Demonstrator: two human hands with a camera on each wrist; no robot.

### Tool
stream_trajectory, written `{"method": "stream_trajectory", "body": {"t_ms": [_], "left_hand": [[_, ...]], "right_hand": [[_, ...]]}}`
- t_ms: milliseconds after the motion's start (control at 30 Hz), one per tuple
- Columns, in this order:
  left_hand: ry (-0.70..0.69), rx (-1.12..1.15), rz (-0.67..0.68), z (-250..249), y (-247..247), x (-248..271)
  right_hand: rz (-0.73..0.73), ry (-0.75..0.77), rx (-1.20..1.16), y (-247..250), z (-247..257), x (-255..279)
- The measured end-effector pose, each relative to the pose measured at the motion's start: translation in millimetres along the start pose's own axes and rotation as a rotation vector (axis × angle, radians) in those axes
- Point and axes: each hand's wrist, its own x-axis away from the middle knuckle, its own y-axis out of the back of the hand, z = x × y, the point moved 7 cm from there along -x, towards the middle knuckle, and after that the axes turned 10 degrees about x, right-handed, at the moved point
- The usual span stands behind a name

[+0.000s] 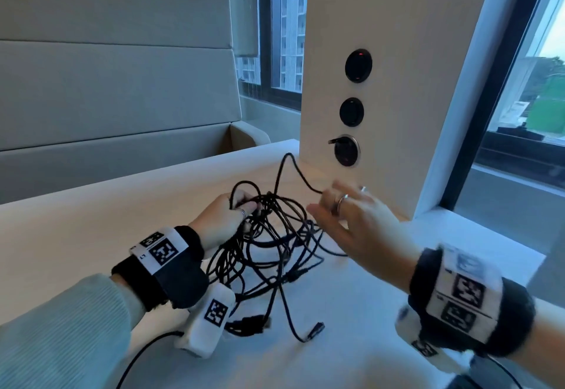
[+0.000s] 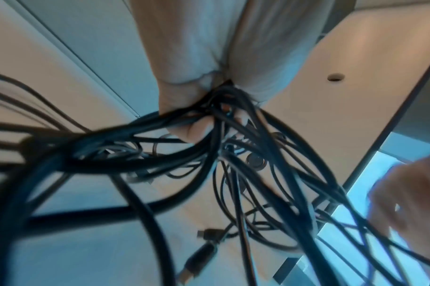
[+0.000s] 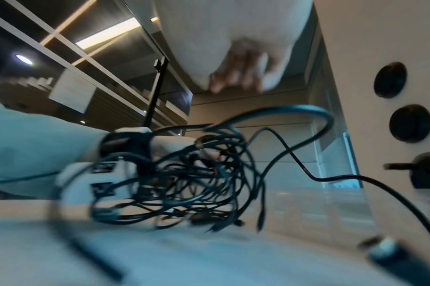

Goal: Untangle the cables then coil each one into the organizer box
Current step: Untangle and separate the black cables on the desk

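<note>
A tangle of several black cables (image 1: 275,245) hangs over the pale table (image 1: 91,220), its lower loops and plug ends resting on the surface. My left hand (image 1: 226,214) grips the top of the bundle and lifts it; in the left wrist view my fingers (image 2: 196,133) curl round the gathered cables (image 2: 160,154). My right hand (image 1: 345,220) hovers just right of the tangle with fingers spread and holds nothing; the right wrist view shows it (image 3: 238,77) above the cables (image 3: 196,174). One strand (image 1: 293,168) loops up toward the pillar. No organizer box is in view.
A white pillar (image 1: 382,83) with three round black sockets (image 1: 351,112) stands right behind the cables; a plug sits in the lowest socket (image 1: 347,150). A padded bench back (image 1: 116,83) is at the left, windows to the right. A loose cable end (image 1: 315,330) lies near the table front.
</note>
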Motion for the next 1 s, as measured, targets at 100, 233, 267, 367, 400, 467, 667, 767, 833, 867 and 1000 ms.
{"method": "stream_trajectory", "body": {"t_ms": [100, 233, 267, 367, 400, 467, 667, 767, 833, 867, 1000], "left_hand": [[0.028, 0.121, -0.025, 0, 3, -1], [0.024, 0.247, -0.108, 1, 6, 3], [0.029, 0.283, -0.126, 2, 8, 3], [0.053, 0.381, -0.133, 2, 5, 8], [0.055, 0.419, -0.125, 0, 0, 10], [0.041, 0.473, -0.103, -5, -9, 15], [0.016, 0.395, -0.241, -7, 14, 14], [0.028, 0.377, -0.311, -6, 27, 13], [0.018, 0.325, -0.329, -4, 34, 12], [0.011, 0.262, -0.335, -2, 38, 12], [0.036, 0.116, -0.339, 7, 52, 16]], "right_hand": [[0.575, -0.323, -0.189, -42, -9, 34], [0.745, -0.579, -0.525, -63, -14, 54], [0.805, -0.619, -0.605, -67, -11, 57], [0.914, -0.779, -0.840, -80, 3, 64], [0.899, -0.836, -0.896, -84, 6, 62], [0.827, -0.900, -0.941, -85, 8, 53], [0.641, -0.963, -1.084, -55, -10, 38], [0.413, -0.996, -1.387, -44, -19, 35], [0.241, -1.024, -1.565, -39, -24, 31], [0.161, -1.049, -1.618, -36, -29, 29], [0.136, -1.017, -1.403, -21, -51, 26]]}}
